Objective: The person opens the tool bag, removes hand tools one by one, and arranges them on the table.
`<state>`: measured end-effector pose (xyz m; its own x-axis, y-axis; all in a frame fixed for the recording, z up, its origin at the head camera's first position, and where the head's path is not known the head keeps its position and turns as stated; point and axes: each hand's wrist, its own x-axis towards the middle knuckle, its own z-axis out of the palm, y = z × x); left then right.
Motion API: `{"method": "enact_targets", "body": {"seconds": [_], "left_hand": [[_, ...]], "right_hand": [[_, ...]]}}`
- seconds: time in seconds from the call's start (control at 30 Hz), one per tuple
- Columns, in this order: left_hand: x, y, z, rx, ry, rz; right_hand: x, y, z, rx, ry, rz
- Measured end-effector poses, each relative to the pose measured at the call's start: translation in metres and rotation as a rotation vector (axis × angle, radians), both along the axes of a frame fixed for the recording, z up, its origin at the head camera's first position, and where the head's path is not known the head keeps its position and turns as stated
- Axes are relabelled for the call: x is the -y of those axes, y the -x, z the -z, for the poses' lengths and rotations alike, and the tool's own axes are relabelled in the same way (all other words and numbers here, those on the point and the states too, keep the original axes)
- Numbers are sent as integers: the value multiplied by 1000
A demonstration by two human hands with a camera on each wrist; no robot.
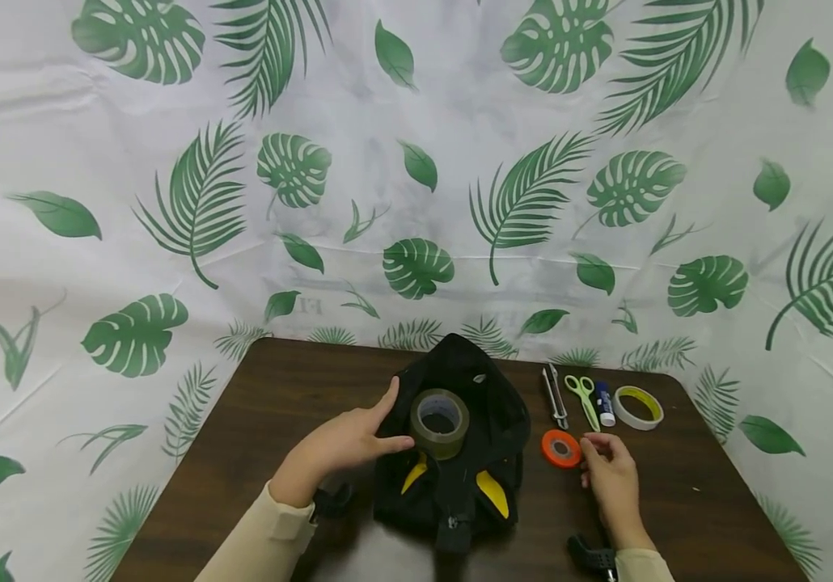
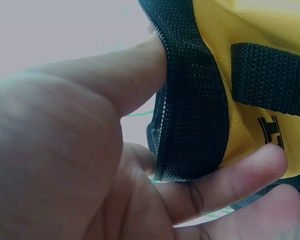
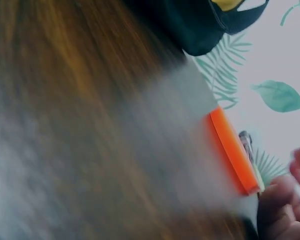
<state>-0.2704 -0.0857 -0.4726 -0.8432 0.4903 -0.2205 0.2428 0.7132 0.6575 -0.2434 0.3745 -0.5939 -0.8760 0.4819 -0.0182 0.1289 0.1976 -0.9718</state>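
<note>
A black bag with yellow panels stands at the middle of the table, its mouth open towards me. Inside the mouth sits a roll of brownish packing tape. My left hand grips the bag's left rim. In the left wrist view the thumb goes in past the zipper edge, while the fingers lie along the yellow outside. My right hand is at the right edge of an orange tape roll, fingers loosely bent. In the right wrist view the orange roll lies beside the fingers, with no grip on it showing.
Behind the orange roll lie a utility knife, light green scissors, a blue-and-white glue stick and a white tape roll with a yellow inside. A leaf-patterned sheet hangs behind the dark wooden table.
</note>
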Motion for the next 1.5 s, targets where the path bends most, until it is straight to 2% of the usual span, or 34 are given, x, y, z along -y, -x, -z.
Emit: {"method": "enact_targets", "body": {"seconds": [0.13,0.23,0.37,0.43,0.5,0.53,0.67,0.77,0.83,0.93,1.1,1.27,1.37,1.5], "left_hand": [[-1,0,0,4,-12,14],[-1,0,1,2,-13,16],[0,1,1,2,-9,11],[1,2,0,4,-12,11],[2,2,0,4,-15,10],[2,2,1,6,-17,11],[3,1,2,13,-20,11],[3,0,2,14,-20,8],[3,0,1,8,-19,8],[1,0,0,2,-21,8],[0,0,-2,-16,1,16],[-2,1,-2,-43,28,31],[-3,1,-4,-56,30,33],[-2,0,-2,-35,26,20]], "right_hand": [[8,-2,-11,-146,158,77],[23,-4,-27,-297,191,87],[55,-7,-62,-470,167,24],[72,-8,-85,-512,152,-42],[88,-9,-108,-505,124,-126],[95,-10,-119,-475,98,-174],[118,-8,-157,-285,-42,-436],[133,3,-172,-133,-157,-618],[144,15,-174,-61,-184,-707],[159,33,-165,35,-204,-783],[174,55,-137,203,-259,-818],[177,65,-118,331,-327,-815],[177,68,-114,362,-343,-831],[177,71,-109,374,-333,-872]]}}
